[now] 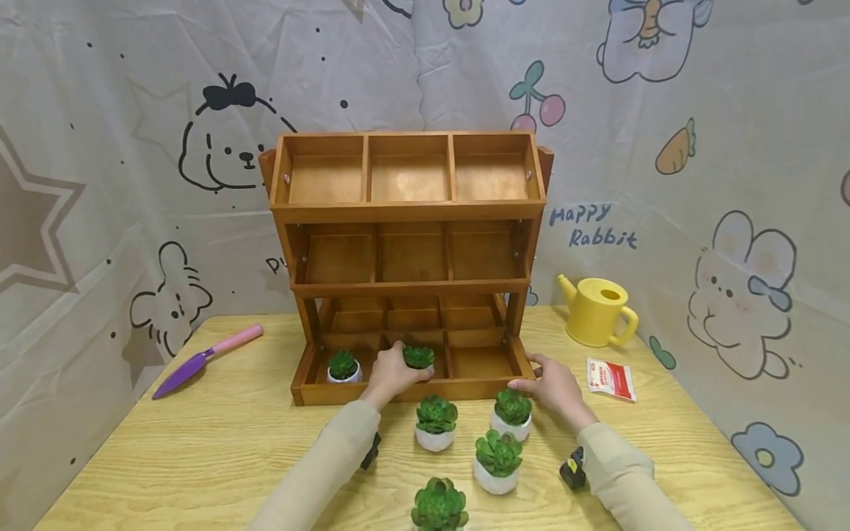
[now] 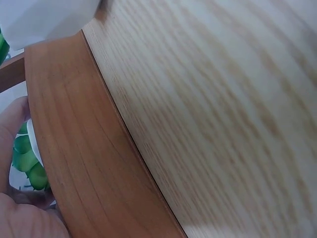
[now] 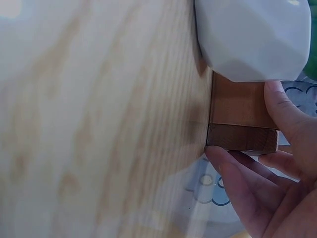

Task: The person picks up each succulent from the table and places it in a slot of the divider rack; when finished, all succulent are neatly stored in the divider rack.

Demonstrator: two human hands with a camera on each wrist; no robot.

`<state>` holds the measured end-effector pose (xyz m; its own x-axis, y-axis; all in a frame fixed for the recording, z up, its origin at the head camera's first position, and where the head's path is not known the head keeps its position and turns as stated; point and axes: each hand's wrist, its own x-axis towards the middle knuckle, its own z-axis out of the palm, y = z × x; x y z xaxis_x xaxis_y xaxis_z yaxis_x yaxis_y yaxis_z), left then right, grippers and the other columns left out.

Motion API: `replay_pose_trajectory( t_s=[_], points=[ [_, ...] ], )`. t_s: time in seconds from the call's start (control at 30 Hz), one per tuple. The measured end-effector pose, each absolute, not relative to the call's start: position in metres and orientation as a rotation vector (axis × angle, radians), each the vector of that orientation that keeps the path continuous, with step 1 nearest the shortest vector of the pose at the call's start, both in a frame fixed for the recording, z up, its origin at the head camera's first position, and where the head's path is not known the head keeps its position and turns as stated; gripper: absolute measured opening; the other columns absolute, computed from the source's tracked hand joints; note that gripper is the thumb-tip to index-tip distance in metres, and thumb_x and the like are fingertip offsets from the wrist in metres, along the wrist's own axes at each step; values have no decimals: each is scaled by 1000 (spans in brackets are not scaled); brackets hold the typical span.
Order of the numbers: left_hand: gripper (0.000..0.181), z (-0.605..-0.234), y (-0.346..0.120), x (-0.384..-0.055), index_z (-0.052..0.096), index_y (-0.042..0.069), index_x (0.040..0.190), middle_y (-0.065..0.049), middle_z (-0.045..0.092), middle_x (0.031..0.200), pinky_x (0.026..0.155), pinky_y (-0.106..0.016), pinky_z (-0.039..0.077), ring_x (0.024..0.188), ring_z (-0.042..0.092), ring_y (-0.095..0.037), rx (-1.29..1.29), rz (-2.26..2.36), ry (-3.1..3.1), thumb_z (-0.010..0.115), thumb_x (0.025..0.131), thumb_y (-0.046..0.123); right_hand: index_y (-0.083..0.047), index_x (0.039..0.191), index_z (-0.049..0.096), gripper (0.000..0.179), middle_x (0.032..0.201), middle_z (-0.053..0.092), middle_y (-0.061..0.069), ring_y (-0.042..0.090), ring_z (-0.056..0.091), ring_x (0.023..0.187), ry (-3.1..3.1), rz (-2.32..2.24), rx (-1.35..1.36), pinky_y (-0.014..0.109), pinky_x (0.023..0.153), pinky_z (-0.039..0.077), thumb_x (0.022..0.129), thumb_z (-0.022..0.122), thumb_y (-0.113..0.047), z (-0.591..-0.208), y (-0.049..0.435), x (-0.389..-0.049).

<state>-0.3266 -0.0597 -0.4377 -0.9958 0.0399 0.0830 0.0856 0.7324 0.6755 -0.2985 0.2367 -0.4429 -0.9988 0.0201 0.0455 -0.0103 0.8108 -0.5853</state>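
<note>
A brown three-tier wooden shelf (image 1: 408,214) with divided compartments stands at the table's middle. In the bottom tier's middle compartment, my left hand (image 1: 392,375) grips a small potted succulent (image 1: 418,358); the left wrist view shows its green leaves (image 2: 25,156) between thumb and fingers, behind the front board (image 2: 94,134). The pot's base is hidden by that board. At the bottom tier's right front corner (image 3: 242,138), my right hand (image 1: 556,385) holds the shelf, thumb in front and fingers along the side. Another succulent (image 1: 343,366) sits in the bottom left compartment.
Several potted succulents (image 1: 435,422) stand on the table (image 1: 219,457) before the shelf, one (image 1: 513,415) close by my right hand. A purple trowel with pink handle (image 1: 207,358) lies left. To the right are a yellow watering can (image 1: 595,313) and a red-and-white packet (image 1: 611,378).
</note>
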Motion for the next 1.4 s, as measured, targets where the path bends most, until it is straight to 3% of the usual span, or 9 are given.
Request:
replay_pose_trajectory(
  t_s=[0.93,1.4],
  points=[
    [82,-439,-58,-327,46,-2,135,-25,61,120,83,-48,54,103,64,-38,-91,-1093,-2882,81,73,40,-2,139,47,82,117,63,26,39,62,103,-2937,942,-10,51,83,50,77,75,-48,-442,235,-297],
    [85,-436,-58,-325,44,-7,135,-27,60,120,83,-48,53,104,63,-39,-86,-1105,-2881,81,73,38,-1,138,47,83,118,62,28,41,61,105,-2942,946,-7,52,84,50,77,75,-49,-442,235,-297]
  ],
)
